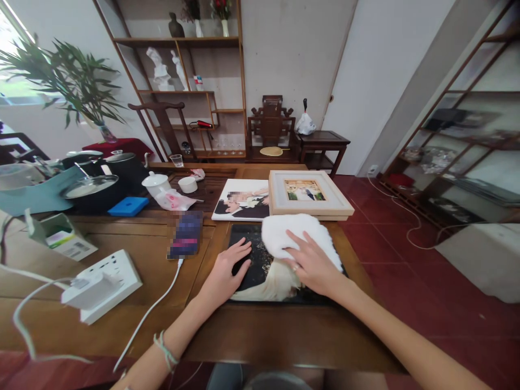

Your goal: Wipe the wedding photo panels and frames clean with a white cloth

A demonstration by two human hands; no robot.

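Framed picture [311,194] just beyond cloth [284,234]; phone [186,234] left; table [264,333] front free

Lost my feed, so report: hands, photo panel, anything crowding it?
Left hand flat on dark photo panel. Right hand flat on white cloth, atop panel. Framed picture just beyond cloth; phone left of panel.

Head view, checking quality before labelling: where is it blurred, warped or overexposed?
Head view: the window at far left is blown out white; the tall wooden shelf at right is smeared and slanted by wide-angle distortion; the dark rectangular phone is pixelated; the left hand, right hand and fluffy white cloth are sharp and evenly lit.
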